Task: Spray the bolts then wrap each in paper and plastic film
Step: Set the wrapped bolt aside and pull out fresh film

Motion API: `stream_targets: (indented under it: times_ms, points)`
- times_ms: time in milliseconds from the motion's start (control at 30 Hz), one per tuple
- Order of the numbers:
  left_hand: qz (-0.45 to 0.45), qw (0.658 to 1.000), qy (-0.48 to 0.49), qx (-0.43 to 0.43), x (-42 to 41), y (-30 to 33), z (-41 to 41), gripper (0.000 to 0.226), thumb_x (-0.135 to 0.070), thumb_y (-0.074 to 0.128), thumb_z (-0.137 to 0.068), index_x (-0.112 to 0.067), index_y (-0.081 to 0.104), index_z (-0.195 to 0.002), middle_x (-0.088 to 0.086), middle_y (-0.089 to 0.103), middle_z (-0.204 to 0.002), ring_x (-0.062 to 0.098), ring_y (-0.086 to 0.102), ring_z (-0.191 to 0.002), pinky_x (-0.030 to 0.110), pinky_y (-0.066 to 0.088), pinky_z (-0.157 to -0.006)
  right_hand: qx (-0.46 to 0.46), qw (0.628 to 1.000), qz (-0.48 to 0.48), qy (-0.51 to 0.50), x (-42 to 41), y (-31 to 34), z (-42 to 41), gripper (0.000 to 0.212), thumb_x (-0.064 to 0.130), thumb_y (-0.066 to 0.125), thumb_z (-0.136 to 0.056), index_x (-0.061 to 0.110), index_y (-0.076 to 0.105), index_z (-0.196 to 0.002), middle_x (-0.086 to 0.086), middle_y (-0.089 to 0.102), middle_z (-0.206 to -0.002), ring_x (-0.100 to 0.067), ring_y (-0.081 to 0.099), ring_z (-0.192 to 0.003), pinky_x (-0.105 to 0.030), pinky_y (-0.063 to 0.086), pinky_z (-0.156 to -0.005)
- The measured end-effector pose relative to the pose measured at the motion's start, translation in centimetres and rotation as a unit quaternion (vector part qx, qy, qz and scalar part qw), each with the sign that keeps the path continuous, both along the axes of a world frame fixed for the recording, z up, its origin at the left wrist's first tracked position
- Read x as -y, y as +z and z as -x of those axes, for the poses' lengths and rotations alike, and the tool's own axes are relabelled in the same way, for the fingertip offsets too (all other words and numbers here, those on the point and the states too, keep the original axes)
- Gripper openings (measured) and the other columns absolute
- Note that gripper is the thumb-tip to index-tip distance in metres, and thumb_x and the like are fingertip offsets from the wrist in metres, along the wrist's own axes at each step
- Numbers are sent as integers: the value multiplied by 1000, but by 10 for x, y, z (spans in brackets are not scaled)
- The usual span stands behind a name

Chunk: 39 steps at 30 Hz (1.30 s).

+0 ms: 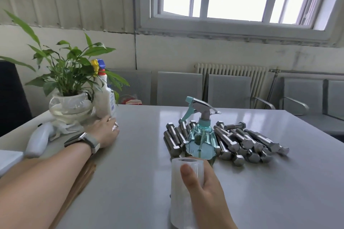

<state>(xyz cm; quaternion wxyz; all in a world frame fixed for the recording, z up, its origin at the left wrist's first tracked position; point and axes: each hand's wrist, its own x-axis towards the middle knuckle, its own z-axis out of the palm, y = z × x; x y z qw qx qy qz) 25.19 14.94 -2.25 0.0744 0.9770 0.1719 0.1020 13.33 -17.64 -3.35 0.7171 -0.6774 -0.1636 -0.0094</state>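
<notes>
Far left: potted plant point(68, 78) in a glass bowl, white cleaner bottle point(105, 95) beside it. Left hand point(105, 132) lies on the table point(141, 173) at the bottle's base, touching something crinkled; whether its fingers grip it, cannot tell. Brown paper sheets point(81, 178) under the left forearm. Centre: right hand point(204, 191) curled round the upright roll of plastic film point(181, 188), thumb across its front. Just beyond, teal spray bottle point(201, 135) stands against the heap of bolts point(242, 141). Bolts look unsprayed, unwrapped. Judgement: park the film clear, spread the bolts, mist evenly before papering.
</notes>
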Motion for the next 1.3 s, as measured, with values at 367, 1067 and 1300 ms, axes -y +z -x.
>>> stream_targets:
  times_ms: [367,1067,1300]
  points:
    - [-14,998,11,57,-6,-6,-12,33,-27,36,-101,-12,57,-123,15,46,-128,34,44,-122,38,36,-104,-1,1000,2,6,1,-7,-6,70,93,64,-44,44,66,-95,0,72,-89,-28,72,-83,-55,57,-80]
    - [388,863,-206,249,184,36,161,11,-30,67,-88,-31,74,-80,-13,72,-74,6,67,-70,23,52,-65,-57,993,-90,42,18,18,0,88,72,75,-57,6,60,-113,-18,67,-85,-34,68,-67,-38,54,-53]
    - [351,873,-244,234,195,11,165,27,-11,60,-92,-28,75,-106,-21,67,-108,-6,63,-91,6,42,-74,3,999,-34,11,15,9,-3,64,71,75,-60,27,67,-105,-12,72,-100,-36,69,-95,-45,59,-77]
